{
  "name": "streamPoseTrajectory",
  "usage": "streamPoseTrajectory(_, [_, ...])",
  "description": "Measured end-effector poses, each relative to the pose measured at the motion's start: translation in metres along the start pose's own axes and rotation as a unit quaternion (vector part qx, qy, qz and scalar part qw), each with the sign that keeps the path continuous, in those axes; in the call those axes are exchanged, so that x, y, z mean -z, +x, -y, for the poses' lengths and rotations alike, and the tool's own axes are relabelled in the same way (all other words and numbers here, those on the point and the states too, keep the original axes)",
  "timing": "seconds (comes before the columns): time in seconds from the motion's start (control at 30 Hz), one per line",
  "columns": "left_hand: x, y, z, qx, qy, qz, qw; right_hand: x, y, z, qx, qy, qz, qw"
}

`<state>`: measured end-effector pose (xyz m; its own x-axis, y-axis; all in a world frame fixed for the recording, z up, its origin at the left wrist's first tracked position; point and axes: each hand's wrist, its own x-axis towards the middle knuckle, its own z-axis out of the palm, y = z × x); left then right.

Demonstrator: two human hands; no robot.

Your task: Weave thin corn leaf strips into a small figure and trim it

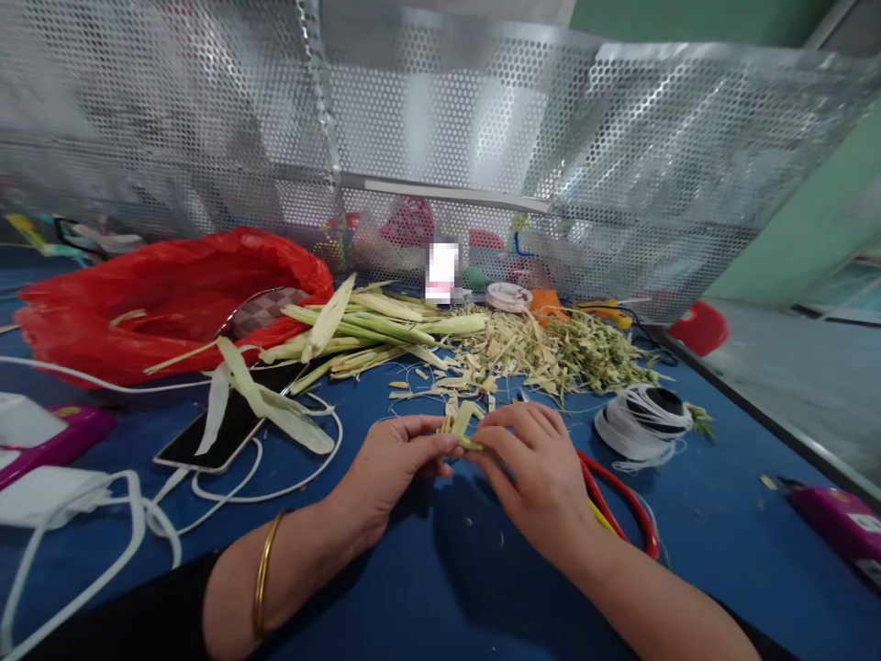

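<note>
Between both hands is a small folded piece of corn husk, pale yellow-green. My left hand pinches its left end between thumb and fingers. The fingertips of my right hand close on its right end. Just beyond my fingers lie short husk scraps. Farther off is a pile of long corn husks, with a heap of shredded husk and dried greenery to its right. Under my right wrist are the red handles of a tool, partly hidden by the arm.
A red plastic bag sits at the left, near a phone with husk strips and a white cable around it. A spool of white string and a purple cutter are at the right. Perforated metal mesh stands behind.
</note>
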<state>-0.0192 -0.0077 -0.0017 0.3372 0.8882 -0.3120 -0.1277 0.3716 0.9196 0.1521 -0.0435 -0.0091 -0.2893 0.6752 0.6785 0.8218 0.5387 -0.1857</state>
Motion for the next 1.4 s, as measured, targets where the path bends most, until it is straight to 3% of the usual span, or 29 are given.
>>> streamPoseTrajectory(0.23, [0.0,-0.001,0.003,-0.01,0.015,0.015,1.0,0.003,-0.003,0.001,0.112,-0.114,-0.011,0.987])
streamPoseTrajectory(0.47, [-0.002,-0.004,0.003,-0.014,0.011,-0.001,1.0,0.007,-0.008,0.015,0.236,-0.205,-0.028,0.95])
streamPoseTrajectory(0.6, [-0.001,-0.002,0.007,-0.009,0.004,-0.004,1.0,-0.001,-0.012,0.018,0.184,-0.151,-0.018,0.971])
streamPoseTrajectory(0.77, [-0.001,0.0,0.01,-0.006,-0.011,-0.004,1.0,-0.007,-0.011,0.018,0.17,-0.094,-0.009,0.981])
streamPoseTrajectory(0.87, [0.0,0.0,0.007,-0.018,-0.036,-0.019,0.999,-0.005,-0.007,0.012,0.083,-0.018,0.0,0.996])
streamPoseTrajectory(0.97, [0.002,0.001,0.002,-0.027,-0.049,-0.041,0.998,-0.002,-0.003,0.001,-0.011,-0.01,-0.001,1.0])
streamPoseTrajectory(1.1, [0.005,0.002,0.0,-0.015,-0.038,-0.04,0.998,-0.001,-0.001,-0.009,-0.018,0.011,0.042,0.999])
streamPoseTrajectory(1.23, [0.004,0.002,0.0,-0.009,-0.024,-0.035,0.999,0.002,-0.001,-0.003,-0.016,0.093,-0.001,0.996])
streamPoseTrajectory(1.4, [-0.001,0.0,0.001,-0.011,0.014,-0.024,1.0,0.001,0.0,0.005,-0.101,0.302,-0.013,0.948])
